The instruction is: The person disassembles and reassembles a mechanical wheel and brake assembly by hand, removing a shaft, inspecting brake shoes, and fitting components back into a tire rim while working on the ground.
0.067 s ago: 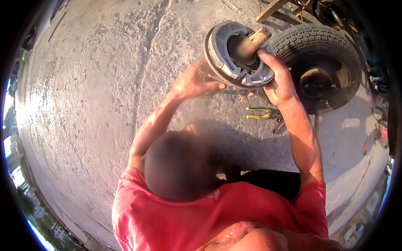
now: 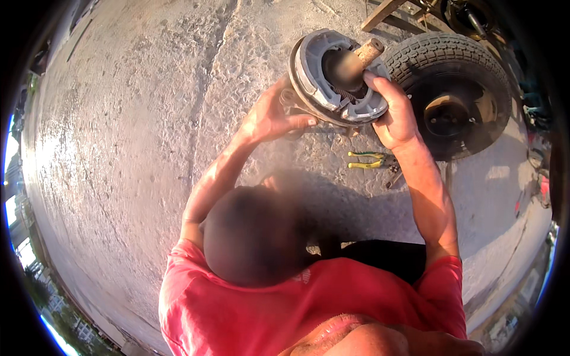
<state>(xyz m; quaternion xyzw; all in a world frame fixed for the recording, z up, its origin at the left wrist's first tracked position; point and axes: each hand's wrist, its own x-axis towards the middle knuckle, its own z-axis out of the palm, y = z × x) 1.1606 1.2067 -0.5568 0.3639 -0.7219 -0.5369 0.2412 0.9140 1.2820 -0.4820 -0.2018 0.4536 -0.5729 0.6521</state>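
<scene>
Blurred hub centre (image 2: 343, 66), wheel (image 2: 451, 89) partly hidden

Red short-sleeved shirt (image 2: 249, 308), loose at the shoulders, sleeves ending above the elbows; small pale marking on the chest near the collar, too blurred to make out. Dark trousers (image 2: 386, 258) visible below the shirt front. Both forearms bare, no watch, band or glove in view. Left hand (image 2: 270, 118) and right hand (image 2: 398, 118) bare, no rings discernible. Fingernails short, one thumbnail pale against the low warm sunlight. Head blurred; not described.
</scene>
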